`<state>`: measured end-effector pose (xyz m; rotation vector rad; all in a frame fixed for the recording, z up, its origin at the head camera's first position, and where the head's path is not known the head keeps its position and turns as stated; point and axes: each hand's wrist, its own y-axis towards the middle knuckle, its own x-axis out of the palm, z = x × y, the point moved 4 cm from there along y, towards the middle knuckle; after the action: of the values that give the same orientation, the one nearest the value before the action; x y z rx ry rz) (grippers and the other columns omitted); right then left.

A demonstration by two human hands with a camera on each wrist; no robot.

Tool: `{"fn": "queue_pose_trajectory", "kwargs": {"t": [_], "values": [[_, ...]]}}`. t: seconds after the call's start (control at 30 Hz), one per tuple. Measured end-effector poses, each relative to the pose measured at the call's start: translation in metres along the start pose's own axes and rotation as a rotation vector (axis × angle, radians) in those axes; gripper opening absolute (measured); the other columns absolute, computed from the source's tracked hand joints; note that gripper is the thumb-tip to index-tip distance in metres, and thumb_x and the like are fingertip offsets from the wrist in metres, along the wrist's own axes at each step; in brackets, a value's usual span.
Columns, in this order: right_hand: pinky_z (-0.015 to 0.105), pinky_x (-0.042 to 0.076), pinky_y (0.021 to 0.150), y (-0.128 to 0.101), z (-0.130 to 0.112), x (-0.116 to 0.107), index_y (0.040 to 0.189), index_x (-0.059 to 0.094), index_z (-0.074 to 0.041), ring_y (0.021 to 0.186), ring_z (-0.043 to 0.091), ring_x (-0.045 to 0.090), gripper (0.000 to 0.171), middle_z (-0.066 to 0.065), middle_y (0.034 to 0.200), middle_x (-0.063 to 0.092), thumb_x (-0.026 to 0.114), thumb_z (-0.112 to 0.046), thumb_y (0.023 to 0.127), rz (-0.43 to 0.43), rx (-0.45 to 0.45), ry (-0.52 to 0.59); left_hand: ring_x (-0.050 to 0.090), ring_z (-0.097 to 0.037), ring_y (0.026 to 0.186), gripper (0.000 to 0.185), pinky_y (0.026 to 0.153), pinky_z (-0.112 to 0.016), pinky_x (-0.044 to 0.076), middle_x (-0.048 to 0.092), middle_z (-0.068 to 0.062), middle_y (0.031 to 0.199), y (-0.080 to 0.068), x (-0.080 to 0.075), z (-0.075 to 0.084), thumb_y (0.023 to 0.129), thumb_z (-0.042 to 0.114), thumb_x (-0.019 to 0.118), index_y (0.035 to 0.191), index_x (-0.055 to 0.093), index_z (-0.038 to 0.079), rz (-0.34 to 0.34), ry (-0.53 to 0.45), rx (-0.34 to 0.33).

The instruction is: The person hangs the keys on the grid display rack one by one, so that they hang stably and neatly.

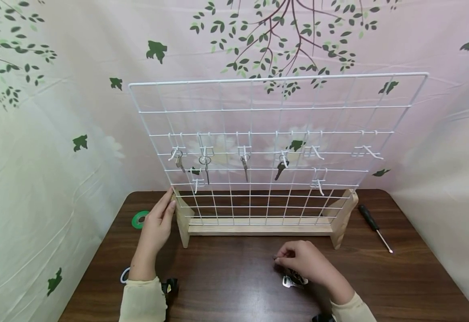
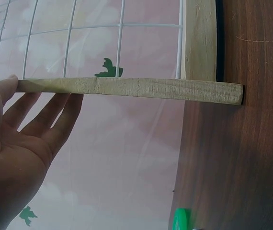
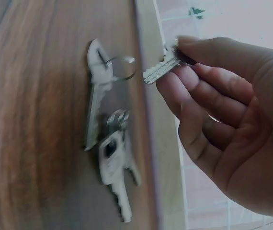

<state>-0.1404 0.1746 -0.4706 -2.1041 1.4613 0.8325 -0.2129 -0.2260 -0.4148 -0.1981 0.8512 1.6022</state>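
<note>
A white wire grid rack (image 1: 278,78) stands in a wooden base (image 1: 258,230). My left hand (image 1: 154,227) holds the rack's left wooden side piece (image 2: 136,89), thumb on one face and fingers on the other. Low in front of the base, my right hand (image 1: 306,260) pinches a silver key (image 3: 160,70) between thumb and fingers. Below that hand, more keys (image 3: 112,163) lie on the table, at least one with a ring, partly hidden by the hand in the head view. Several keys (image 1: 280,170) hang from white hooks on the grid.
A screwdriver (image 1: 373,226) with a black handle lies right of the rack. Left of it is a roll of green tape (image 1: 139,219). Bare hooks (image 1: 366,151) stick out from the grid's right side. Patterned fabric surrounds the dark wooden table (image 1: 226,277).
</note>
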Motion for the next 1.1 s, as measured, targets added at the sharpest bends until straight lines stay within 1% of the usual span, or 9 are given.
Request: {"fn": "queue_pose_trajectory", "kwargs": {"t": [0.13, 0.27, 0.47, 0.7, 0.77, 0.87, 0.97, 1.0, 1.1], "values": [[0.018, 0.055, 0.067, -0.002, -0.013, -0.009, 0.090, 0.079, -0.020, 0.074, -0.007, 0.061, 0.006, -0.011, 0.083, 0.075, 0.082, -0.024, 0.095, 0.083, 0.004, 0.040, 0.054, -0.037, 0.149, 0.049, 0.115, -0.048, 0.047, 0.050, -0.014, 0.166, 0.000, 0.000, -0.001, 0.116, 0.024, 0.049, 0.163, 0.046, 0.011, -0.001, 0.005, -0.001], [0.018, 0.056, 0.069, -0.007, -0.028, -0.019, 0.093, 0.080, -0.023, 0.076, -0.007, 0.063, 0.005, -0.012, 0.085, 0.077, 0.081, -0.026, 0.096, 0.155, 0.003, 0.065, 0.054, -0.038, 0.149, 0.050, 0.116, -0.051, 0.048, 0.049, -0.014, 0.167, -0.002, 0.000, -0.003, 0.116, 0.024, 0.049, 0.164, 0.045, 0.014, -0.005, 0.011, -0.010], [0.020, 0.054, 0.061, -0.016, -0.053, -0.035, 0.097, 0.081, -0.025, 0.069, -0.003, 0.063, 0.004, -0.013, 0.083, 0.077, 0.081, -0.029, 0.097, 0.236, -0.002, 0.109, 0.053, -0.038, 0.150, 0.050, 0.118, -0.053, 0.047, 0.049, -0.015, 0.167, -0.002, 0.000, -0.002, 0.116, 0.025, 0.048, 0.165, 0.043, 0.017, -0.006, 0.013, -0.008], [0.028, 0.063, 0.056, -0.028, -0.084, -0.061, 0.105, 0.080, -0.014, 0.062, 0.005, 0.072, 0.006, -0.002, 0.080, 0.080, 0.076, -0.014, 0.100, 0.339, -0.146, 0.216, 0.054, -0.037, 0.149, 0.049, 0.118, -0.052, 0.047, 0.050, -0.014, 0.166, -0.001, 0.000, -0.001, 0.115, 0.024, 0.050, 0.164, 0.046, 0.017, 0.004, 0.013, 0.002], [0.026, 0.062, 0.056, -0.031, -0.092, -0.070, 0.106, 0.079, -0.013, 0.062, 0.007, 0.072, 0.008, -0.001, 0.080, 0.080, 0.075, -0.010, 0.100, 0.393, -0.195, 0.216, 0.054, -0.037, 0.149, 0.049, 0.118, -0.052, 0.047, 0.050, -0.014, 0.166, -0.001, 0.001, -0.001, 0.115, 0.024, 0.050, 0.164, 0.046, 0.016, 0.003, 0.013, 0.000], [0.022, 0.061, 0.056, -0.035, -0.103, -0.086, 0.107, 0.079, -0.012, 0.061, 0.007, 0.071, 0.014, 0.000, 0.079, 0.080, 0.075, -0.001, 0.098, 0.505, -0.272, 0.193, 0.053, -0.037, 0.150, 0.049, 0.119, -0.053, 0.046, 0.050, -0.014, 0.166, -0.001, 0.001, -0.001, 0.115, 0.024, 0.050, 0.164, 0.046, 0.015, -0.001, 0.012, -0.002], [0.021, 0.061, 0.058, -0.037, -0.112, -0.103, 0.108, 0.078, -0.009, 0.063, 0.007, 0.072, 0.017, -0.005, 0.082, 0.080, 0.073, 0.003, 0.098, 0.595, -0.311, 0.209, 0.053, -0.038, 0.150, 0.049, 0.119, -0.054, 0.047, 0.050, -0.015, 0.166, -0.001, 0.001, -0.001, 0.116, 0.025, 0.049, 0.164, 0.046, 0.014, -0.005, 0.012, -0.002], [0.021, 0.062, 0.059, -0.037, -0.116, -0.108, 0.108, 0.078, -0.006, 0.063, 0.008, 0.073, 0.016, -0.007, 0.084, 0.081, 0.072, 0.005, 0.098, 0.619, -0.326, 0.226, 0.053, -0.039, 0.150, 0.049, 0.119, -0.055, 0.047, 0.049, -0.015, 0.166, -0.001, 0.001, -0.001, 0.116, 0.025, 0.049, 0.164, 0.045, 0.014, -0.006, 0.013, -0.002], [0.024, 0.064, 0.061, -0.036, -0.124, -0.122, 0.110, 0.074, 0.006, 0.067, 0.010, 0.076, 0.012, -0.009, 0.091, 0.083, 0.067, 0.008, 0.100, 0.655, -0.365, 0.374, 0.052, -0.039, 0.150, 0.050, 0.118, -0.055, 0.047, 0.048, -0.015, 0.167, -0.002, 0.001, -0.002, 0.116, 0.026, 0.049, 0.164, 0.044, 0.014, -0.013, 0.015, -0.006]]}}
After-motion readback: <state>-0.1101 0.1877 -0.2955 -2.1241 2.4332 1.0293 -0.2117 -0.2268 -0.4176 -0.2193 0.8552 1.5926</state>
